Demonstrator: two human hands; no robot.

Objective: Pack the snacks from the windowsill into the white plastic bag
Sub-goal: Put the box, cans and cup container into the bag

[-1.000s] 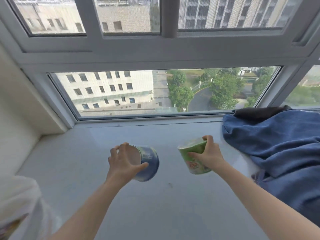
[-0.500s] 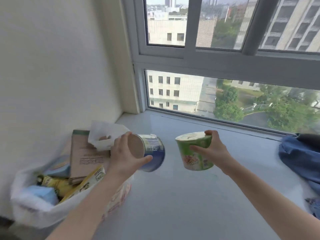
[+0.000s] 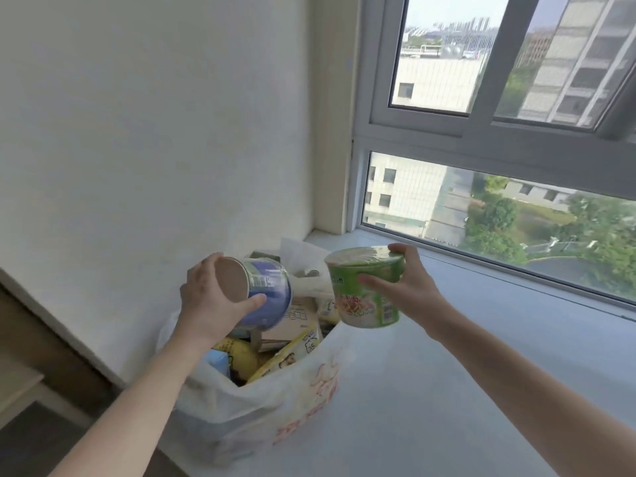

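Observation:
My left hand [image 3: 206,304] grips a blue noodle cup [image 3: 266,292] tipped on its side, its brown base facing me, right above the open mouth of the white plastic bag [image 3: 275,404]. My right hand [image 3: 409,292] holds a green noodle cup [image 3: 368,287] upright, slightly tilted, over the bag's right rim. The bag sits at the left end of the windowsill [image 3: 464,390] and holds several snacks: a brown carton [image 3: 292,320], yellow packets [image 3: 241,354] and a blue pack [image 3: 216,361].
A white wall [image 3: 155,132] stands close behind the bag on the left. The window frame [image 3: 481,139] runs along the sill's far side. A wooden surface [image 3: 34,346] lies lower left, below the sill's edge.
My view has swung left from the sill's middle to the bag. Both hands carried their cups leftward and now hold them over the bag's opening. The blue cloth has left the view.

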